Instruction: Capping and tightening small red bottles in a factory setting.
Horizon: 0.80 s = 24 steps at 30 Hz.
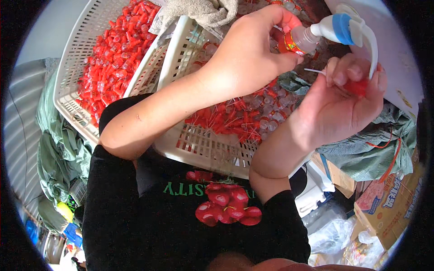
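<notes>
My left hand (253,52) is closed round a small clear bottle (300,40) with a red and yellow label. The bottle's mouth meets the tip of a white nozzle (325,28) with a blue collar. My right hand (346,86) is curled below the nozzle, holding a red cap (357,87); a thin white stem (315,71) sticks out beside its fingers. A curved white lever (373,49) comes down from the nozzle to this hand's fingertips; whether they press it, I cannot tell. Under my hands, a white basket (203,151) holds red stemmed caps (230,119) and clear bottles (273,110).
At the left, another white basket (67,90) is heaped with red-and-clear pieces (115,58). A beige cloth (199,11) hangs over the basket rims. To the right lie a dark green plastic sack (361,144), a cardboard box (389,205) and clear plastic bags (332,235).
</notes>
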Motion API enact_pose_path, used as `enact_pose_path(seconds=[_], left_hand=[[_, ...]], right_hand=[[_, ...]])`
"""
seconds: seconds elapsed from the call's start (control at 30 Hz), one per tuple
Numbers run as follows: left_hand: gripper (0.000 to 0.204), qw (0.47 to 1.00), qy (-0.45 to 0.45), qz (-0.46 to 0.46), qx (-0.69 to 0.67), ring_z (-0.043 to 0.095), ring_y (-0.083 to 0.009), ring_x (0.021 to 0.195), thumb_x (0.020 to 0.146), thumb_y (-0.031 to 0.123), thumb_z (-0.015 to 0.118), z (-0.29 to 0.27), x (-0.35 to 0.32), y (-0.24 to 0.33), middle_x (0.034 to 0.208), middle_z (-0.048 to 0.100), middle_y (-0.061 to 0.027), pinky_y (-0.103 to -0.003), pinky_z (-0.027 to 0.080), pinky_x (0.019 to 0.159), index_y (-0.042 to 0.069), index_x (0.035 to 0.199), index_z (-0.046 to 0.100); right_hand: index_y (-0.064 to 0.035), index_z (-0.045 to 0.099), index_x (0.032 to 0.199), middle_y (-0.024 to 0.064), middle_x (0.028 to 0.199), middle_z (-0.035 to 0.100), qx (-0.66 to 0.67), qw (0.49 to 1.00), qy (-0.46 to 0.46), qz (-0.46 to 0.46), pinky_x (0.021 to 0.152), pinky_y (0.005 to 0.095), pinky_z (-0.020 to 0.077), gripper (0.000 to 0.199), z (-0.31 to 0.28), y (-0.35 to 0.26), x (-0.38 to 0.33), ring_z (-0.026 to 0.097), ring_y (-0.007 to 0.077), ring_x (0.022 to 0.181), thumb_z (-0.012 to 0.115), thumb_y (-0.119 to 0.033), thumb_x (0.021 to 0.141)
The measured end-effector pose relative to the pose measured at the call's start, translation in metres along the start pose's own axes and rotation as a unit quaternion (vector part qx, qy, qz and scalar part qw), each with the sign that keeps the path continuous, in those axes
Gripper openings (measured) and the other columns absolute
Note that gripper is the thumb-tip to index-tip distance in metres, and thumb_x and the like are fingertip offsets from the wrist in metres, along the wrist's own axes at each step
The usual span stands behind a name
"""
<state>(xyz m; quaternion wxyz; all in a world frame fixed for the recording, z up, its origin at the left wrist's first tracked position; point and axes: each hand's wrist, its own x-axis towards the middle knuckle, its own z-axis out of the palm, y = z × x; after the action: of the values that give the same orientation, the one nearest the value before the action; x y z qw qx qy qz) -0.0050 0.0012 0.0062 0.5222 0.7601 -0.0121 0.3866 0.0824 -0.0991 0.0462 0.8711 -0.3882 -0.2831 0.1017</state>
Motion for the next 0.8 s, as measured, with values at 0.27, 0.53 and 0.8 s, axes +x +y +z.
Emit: enact_pose_path(seconds=[0.27,0.53,0.8], left_hand=[[0.029,0.985,-0.028,0.065,0.157,0.049,-0.0126,0.084,0.072,-0.003,0.059,-0.002,0.004,0.002,0.089,0.052,-0.0084,-0.024,0.041,0.072,-0.001,0.097,0.046],[0.028,0.887,-0.038,-0.406,-0.216,0.050,-0.0136,0.084,0.072,-0.002,0.059,-0.014,0.027,0.015,0.088,0.053,-0.0087,-0.024,0.042,0.071,-0.001,0.097,0.047],[0.035,0.974,-0.019,-0.224,-0.019,0.054,-0.0095,0.084,0.071,-0.002,0.065,0.004,-0.005,-0.001,0.089,0.058,-0.0050,-0.023,0.045,0.073,0.000,0.101,0.049]], right_hand=[[-0.0017,0.047,0.073,0.0073,0.061,0.044,-0.023,0.999,0.033,-0.008,0.043,0.0236,0.0279,0.016,0.005,0.000,-0.001,0.034,0.0126,0.049,0.046,-0.015,0.081],[0.0006,0.048,0.077,0.0073,0.062,0.045,-0.030,0.998,0.051,-0.011,0.044,0.0232,0.0292,0.018,0.009,0.002,-0.003,0.035,0.0122,0.049,0.046,-0.016,0.082],[0.0032,0.049,0.092,0.0100,0.065,0.051,0.008,0.996,0.089,-0.029,0.047,0.0225,0.0301,0.018,0.020,-0.012,-0.026,0.036,0.0119,0.049,0.044,-0.012,0.085]])
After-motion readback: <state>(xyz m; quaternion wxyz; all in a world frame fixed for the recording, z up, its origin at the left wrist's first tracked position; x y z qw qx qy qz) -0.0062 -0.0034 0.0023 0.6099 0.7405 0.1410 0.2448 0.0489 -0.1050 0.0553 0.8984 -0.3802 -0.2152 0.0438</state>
